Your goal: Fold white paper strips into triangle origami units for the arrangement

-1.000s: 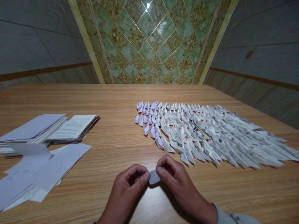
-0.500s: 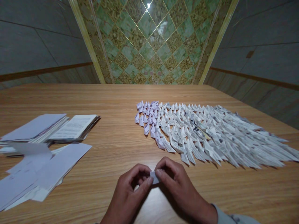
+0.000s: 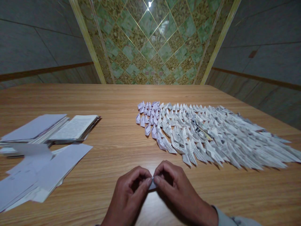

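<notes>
A small piece of folded white paper is pinched between my two hands, just above the front of the table. My left hand grips its left side with thumb and forefinger. On the right side, my right hand holds it the same way, fingertips nearly touching those of the left. Most of the paper is hidden behind the thumbs, so its full shape cannot be made out. Beyond my right hand lie rows of folded paper boats, lilac ones at the left end and printed ones to the right.
Loose sheets lie spread at the left of the wooden table. Behind them are a stack of pale paper and a stack of printed pages. A tiled wall rises past the far edge.
The paper has turned or folded between my fingers, and less of it shows now. My fingertips have drawn closer together at its top edge.
</notes>
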Available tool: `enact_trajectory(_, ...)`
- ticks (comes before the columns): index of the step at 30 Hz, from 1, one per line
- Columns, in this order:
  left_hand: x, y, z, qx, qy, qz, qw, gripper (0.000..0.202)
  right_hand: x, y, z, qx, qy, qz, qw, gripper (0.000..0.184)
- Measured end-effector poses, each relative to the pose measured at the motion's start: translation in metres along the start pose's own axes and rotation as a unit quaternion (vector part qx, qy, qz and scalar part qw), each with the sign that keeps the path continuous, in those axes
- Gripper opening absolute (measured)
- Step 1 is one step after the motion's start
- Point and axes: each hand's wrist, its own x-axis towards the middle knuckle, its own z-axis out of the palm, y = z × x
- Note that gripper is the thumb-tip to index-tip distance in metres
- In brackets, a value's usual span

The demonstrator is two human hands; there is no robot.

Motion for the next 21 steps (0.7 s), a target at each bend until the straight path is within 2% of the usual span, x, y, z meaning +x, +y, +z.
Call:
enact_trajectory(3, 0.0004, -0.0011, 0.0011, -0.005, 0.007, -0.005, 1.000, 0.028, 0.0003, 0.0027, -0.0014, -0.002, 0.008, -0.004, 1.000, 0.017)
enact_trajectory(10, 0.0068, -0.0032, -0.0013, -0.038, 0.044, -0.016, 0.998, 0.022, 0.0019, 0.0050, -0.0032, 0.102, 0.015, 0.018, 0.995, 0.018)
enact_trajectory(16, 0.0047, 0.0023, -0.0006, -0.004, 0.028, 0.015, 0.999, 0.022, 0.0004, 0.0023, -0.0007, -0.007, 0.022, -0.018, 1.000, 0.014)
enact_trajectory(21, 0.0038, 0.0048, 0.0002, 0.028, 0.032, 0.054, 0.998, 0.019, -0.0003, 0.0042, -0.0003, -0.028, 0.028, -0.019, 0.999, 0.015)
